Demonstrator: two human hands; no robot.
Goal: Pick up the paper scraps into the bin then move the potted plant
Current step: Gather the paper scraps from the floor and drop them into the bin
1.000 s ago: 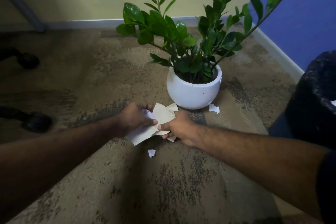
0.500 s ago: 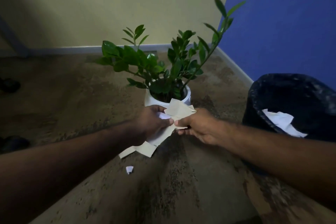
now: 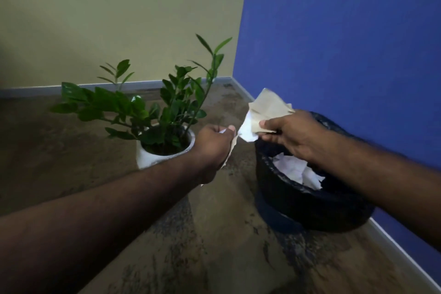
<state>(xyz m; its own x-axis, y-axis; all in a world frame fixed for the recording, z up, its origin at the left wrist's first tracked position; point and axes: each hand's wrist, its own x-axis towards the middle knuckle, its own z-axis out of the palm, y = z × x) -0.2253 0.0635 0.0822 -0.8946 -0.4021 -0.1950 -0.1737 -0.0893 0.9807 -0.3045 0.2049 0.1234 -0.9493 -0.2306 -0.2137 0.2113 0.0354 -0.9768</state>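
Note:
My right hand (image 3: 290,135) pinches a bunch of beige and white paper scraps (image 3: 262,114) just above the near rim of the black-lined bin (image 3: 310,200). White scraps (image 3: 296,170) lie inside the bin. My left hand (image 3: 212,148) grips a few more paper scraps (image 3: 230,148), which stick out under its fingers, left of the bin. A potted plant with green leaves (image 3: 167,107) stands in a white round pot (image 3: 152,157) on the carpet, behind and left of my left hand.
A blue wall (image 3: 346,43) runs close behind the bin and meets a pale yellow wall (image 3: 119,19) at the corner. A grey skirting board (image 3: 71,88) lines the floor. Mottled brown carpet (image 3: 214,246) stretches toward me.
Both hands rose from the floor beside the pot and moved right with the scraps. They have parted, and the right hand now holds its bunch over the bin. The view swung right.

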